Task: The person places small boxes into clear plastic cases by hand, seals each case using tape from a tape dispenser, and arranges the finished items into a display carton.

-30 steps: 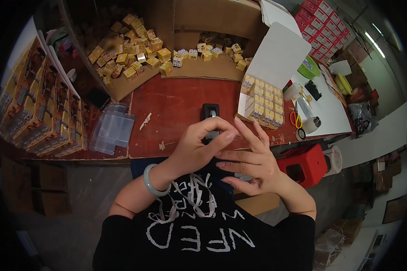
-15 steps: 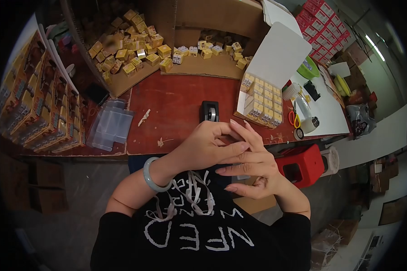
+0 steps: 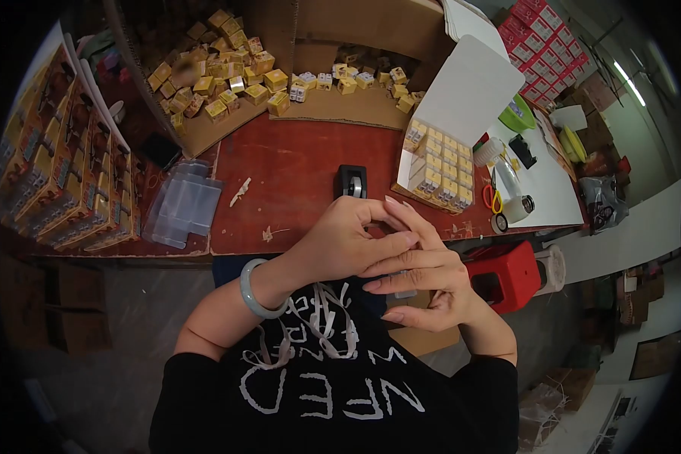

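Note:
In front of my chest, above the near edge of the red table, my two hands meet. My left hand [image 3: 353, 239], below a pale green bangle [image 3: 254, 291], is closed around a finger of my right hand [image 3: 433, 283]. The other fingers of the right hand are stretched and spread, and no object shows in it. Just beyond the hands stands a black tape dispenser [image 3: 351, 181] with a roll in it. To its right, an open white display box [image 3: 434, 168] holds rows of small yellow-and-white boxes.
Loose yellow boxes [image 3: 227, 76] lie heaped in cardboard at the back. Clear plastic packaging [image 3: 185, 208] and stacked printed cartons [image 3: 68, 166] are on the left. Orange-handled scissors [image 3: 492, 199] and a green bowl [image 3: 516, 115] sit at the right. A red stool [image 3: 507, 278] stands below the table.
The hands keep the same clasp and have barely moved. The whole view has shifted very slightly.

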The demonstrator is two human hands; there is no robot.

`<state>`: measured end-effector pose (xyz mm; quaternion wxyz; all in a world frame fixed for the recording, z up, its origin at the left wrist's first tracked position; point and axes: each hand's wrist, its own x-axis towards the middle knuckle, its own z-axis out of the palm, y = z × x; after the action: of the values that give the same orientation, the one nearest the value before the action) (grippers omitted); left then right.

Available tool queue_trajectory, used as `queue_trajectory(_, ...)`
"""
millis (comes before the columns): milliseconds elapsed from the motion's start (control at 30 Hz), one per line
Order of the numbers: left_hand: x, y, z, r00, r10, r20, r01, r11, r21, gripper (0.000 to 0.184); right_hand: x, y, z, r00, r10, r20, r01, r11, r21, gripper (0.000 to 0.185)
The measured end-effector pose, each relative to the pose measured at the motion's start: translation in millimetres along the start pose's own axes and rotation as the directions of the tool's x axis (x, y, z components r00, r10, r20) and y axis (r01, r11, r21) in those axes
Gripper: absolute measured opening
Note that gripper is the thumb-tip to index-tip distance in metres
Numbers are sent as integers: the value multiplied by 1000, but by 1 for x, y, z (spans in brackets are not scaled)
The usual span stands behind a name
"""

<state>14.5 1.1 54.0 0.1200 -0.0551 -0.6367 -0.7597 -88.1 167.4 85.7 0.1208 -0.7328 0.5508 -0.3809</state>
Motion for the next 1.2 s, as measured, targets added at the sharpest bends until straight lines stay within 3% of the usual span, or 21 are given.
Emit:
queue_trajectory(67, -1, 4, -2, 999, -49, 18, 49, 999, 9, 19, 1, -3, -1, 1000, -6, 19, 6, 1000, -24, 31)
queue_trajectory(200, -2, 5, -2, 993, -119, 3, 119, 993, 7, 17, 2, 0, 2, 1000, -15, 6, 14, 992, 124, 33)
queue_trajectory(300, -3, 0, -3, 995, -87, -39, 88, 996, 14, 22, 2, 3, -2, 1000, -30, 7, 27, 972, 235, 34)
queue_trajectory(400, -5, -5, -10, 970, 239, -45, -219, 937, 272, 16, 1, 1, -3, 1000, -13, 3, 11, 956, 293, 34)
queue_trajectory(467, -7, 6, -19, 847, 529, -50, -388, 679, 623, 16, 3, -6, -5, 1000, -5, 24, -1, 971, 240, 34)
queue_trajectory(500, -7, 14, -21, 759, 651, -7, -416, 493, 764, 18, 3, -7, -5, 1000, 3, 29, -10, 970, 244, 32)
queue_trajectory(533, -2, 22, -14, 681, 730, -54, -397, 430, 811, 14, 4, -8, -4, 999, 11, 36, -19, 968, 249, 31)
queue_trajectory(633, 0, 13, -14, 765, 640, 75, -477, 484, 734, 12, 5, -12, -1, 999, 5, 47, -17, 965, 262, 30)
queue_trajectory(767, 1, 5, -11, 877, 477, 54, -450, 778, 439, 9, 10, -10, 1, 999, -43, 30, 33, 959, 281, 32)
queue_trajectory(967, 0, 3, -10, 898, 440, 24, -418, 831, 368, 12, 11, -8, 2, 999, -47, 9, 43, 955, 293, 32)
queue_trajectory(1067, 0, 7, -14, 875, 473, 102, -473, 792, 387, 15, 11, -11, 3, 999, -50, -11, 51, 967, 248, 33)
queue_trajectory(1200, -4, 12, -13, 926, 369, 81, -374, 864, 337, 16, 10, -9, 5, 999, -46, 3, 44, 969, 243, 33)
